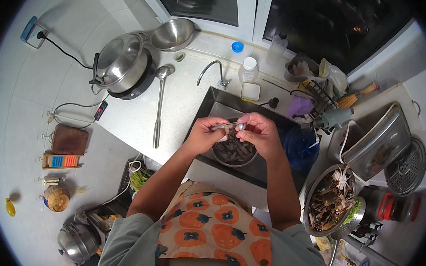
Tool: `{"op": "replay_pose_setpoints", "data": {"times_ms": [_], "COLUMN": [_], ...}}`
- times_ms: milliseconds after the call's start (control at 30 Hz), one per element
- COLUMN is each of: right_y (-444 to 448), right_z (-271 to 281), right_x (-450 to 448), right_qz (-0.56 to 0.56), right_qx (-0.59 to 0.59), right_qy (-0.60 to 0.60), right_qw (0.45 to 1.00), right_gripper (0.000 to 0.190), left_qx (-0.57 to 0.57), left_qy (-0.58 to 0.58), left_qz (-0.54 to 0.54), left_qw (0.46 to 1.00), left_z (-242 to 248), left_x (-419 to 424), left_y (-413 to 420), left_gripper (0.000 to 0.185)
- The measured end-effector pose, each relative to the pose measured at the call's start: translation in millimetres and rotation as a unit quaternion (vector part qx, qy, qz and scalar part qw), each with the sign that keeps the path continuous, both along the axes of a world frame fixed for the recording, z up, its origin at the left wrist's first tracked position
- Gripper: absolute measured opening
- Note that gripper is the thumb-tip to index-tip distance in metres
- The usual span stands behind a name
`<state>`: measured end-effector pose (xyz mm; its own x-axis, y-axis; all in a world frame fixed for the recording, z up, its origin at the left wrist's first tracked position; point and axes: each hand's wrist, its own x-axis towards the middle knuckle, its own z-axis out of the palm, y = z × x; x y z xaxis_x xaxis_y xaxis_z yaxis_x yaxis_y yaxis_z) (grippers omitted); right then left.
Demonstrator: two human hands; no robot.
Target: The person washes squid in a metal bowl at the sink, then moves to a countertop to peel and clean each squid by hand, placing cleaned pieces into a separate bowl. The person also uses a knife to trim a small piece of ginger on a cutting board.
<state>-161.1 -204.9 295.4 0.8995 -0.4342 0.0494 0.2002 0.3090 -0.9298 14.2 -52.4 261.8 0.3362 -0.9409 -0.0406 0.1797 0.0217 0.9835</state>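
Over the sink (211, 101), my left hand (204, 135) pinches a thin greyish piece (220, 126), perhaps a raw shrimp. Something small and white shows under the left fingers. Close by on the right, my right hand (259, 131) grips a small shiny metal item (241, 126) between thumb and fingers; its exact kind is too small to tell. The two held things meet or overlap between my fingertips. Below both hands, a round metal bowl (235, 165) stands in the sink, holding many grey raw shrimp (236, 153). My hands hide its upper part.
Left of the sink lie a metal ladle (158, 109) and a lidded steel pot (123, 67) on an electric cooker. A curved faucet (209, 67) and white jar (248, 69) stand behind. At right are a blue container (299, 149) and a colander of crabs (330, 199).
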Motion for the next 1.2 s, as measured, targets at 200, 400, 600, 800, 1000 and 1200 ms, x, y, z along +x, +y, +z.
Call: {"op": "replay_pose_setpoints", "data": {"times_ms": [200,400,600,800,1000,1200], "right_y": [-4.2,3.6,23.6,13.9,-3.6,-14.4], "right_z": [-0.5,-8.2,-21.3,-23.2,-31.8,-50.0], "right_x": [-4.9,1.4,8.7,2.1,-7.2,-22.9], "right_qz": [0.0,-0.021,-0.069,-0.04,0.048,0.06], "right_qx": [0.178,0.115,-0.018,0.035,0.334,0.35], "right_qy": [0.03,0.091,0.045,0.069,0.11,0.049], "right_qw": [0.984,0.989,0.996,0.996,0.935,0.933], "right_gripper": [0.02,0.024,0.032,0.015,0.011,0.01], "left_qx": [-0.002,0.024,-0.022,-0.011,0.048,0.043], "left_qy": [-0.01,-0.051,-0.041,0.028,-0.047,-0.115], "left_qz": [-0.012,-0.02,-0.006,-0.015,-0.056,-0.041], "left_qw": [1.0,0.998,0.999,0.999,0.996,0.992], "left_z": [11.6,24.6,23.4,20.9,19.7,12.1], "left_x": [-3.2,-6.6,-12.8,-13.6,-3.5,14.4], "left_y": [0.8,-7.1,-13.4,-13.3,-6.7,3.0], "left_gripper": [0.018,0.014,0.013,0.003,0.008,0.007]}}
